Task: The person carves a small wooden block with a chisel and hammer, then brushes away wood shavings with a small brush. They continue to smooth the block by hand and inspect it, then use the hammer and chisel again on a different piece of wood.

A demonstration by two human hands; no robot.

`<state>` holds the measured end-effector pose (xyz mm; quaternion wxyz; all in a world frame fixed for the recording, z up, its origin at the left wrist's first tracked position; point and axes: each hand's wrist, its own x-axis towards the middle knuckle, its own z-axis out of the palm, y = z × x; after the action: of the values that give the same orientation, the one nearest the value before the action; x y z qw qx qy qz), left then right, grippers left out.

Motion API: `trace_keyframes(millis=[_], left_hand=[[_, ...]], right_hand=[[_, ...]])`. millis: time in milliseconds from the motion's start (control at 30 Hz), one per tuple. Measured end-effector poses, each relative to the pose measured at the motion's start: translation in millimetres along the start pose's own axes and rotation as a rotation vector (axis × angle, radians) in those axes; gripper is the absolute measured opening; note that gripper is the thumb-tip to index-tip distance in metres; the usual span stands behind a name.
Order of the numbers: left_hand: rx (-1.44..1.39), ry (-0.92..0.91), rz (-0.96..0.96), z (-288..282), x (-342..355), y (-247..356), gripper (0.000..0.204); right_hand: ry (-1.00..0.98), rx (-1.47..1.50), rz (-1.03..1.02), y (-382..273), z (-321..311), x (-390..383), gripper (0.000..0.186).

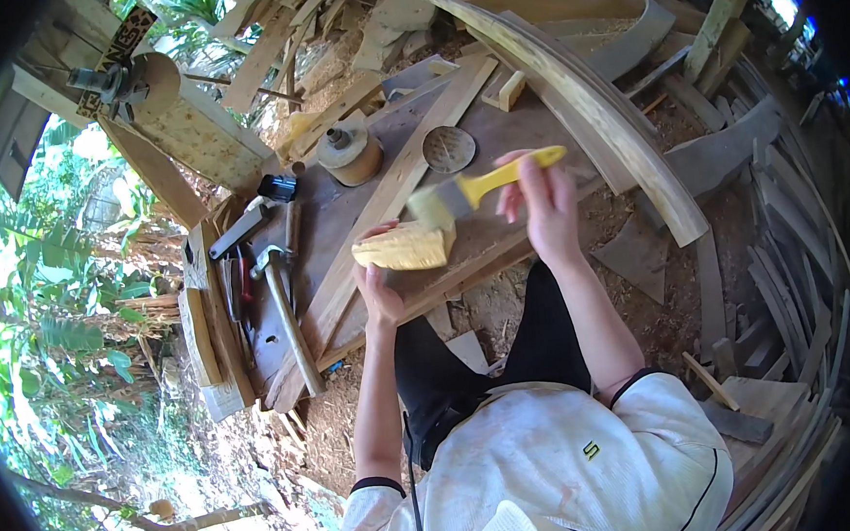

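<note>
My left hand [380, 290] grips a carved block of pale yellow wood [402, 247] from its near left side, holding it up above the near edge of the workbench [495, 130]. In my right hand [544, 205] is a paintbrush [483, 184] with a yellow handle and wide pale bristles. The bristles meet or overlap the upper right end of the wood; whether they press on it I cannot tell. Beyond the brush a shallow round dish [449, 149] lies on the bench. A squat tan container with a dark cap [350, 153] stands to its left.
A claw hammer [287, 318], a red-handled tool [245, 276] and a black-headed tool [274, 189] lie at the bench's left. A long plank [392, 204] crosses the bench. Curved timber [580, 100] and stacked offcuts [782, 214] crowd the right. A disc machine [146, 86] stands far left.
</note>
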<state>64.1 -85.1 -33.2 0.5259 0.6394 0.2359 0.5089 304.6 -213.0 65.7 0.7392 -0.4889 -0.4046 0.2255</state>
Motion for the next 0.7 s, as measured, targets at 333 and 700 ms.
trace_keyframes(millis=[333, 700], left_hand=[[0.001, -0.041, 0.020, 1, -8, 3, 0.085], [-0.081, -0.110, 0.048, 5, 1, 5, 0.082]], right_hand=[[-0.161, -0.140, 0.167, 10, 11, 13, 0.037], [-0.065, -0.203, 0.129, 42, 1, 19, 0.039]])
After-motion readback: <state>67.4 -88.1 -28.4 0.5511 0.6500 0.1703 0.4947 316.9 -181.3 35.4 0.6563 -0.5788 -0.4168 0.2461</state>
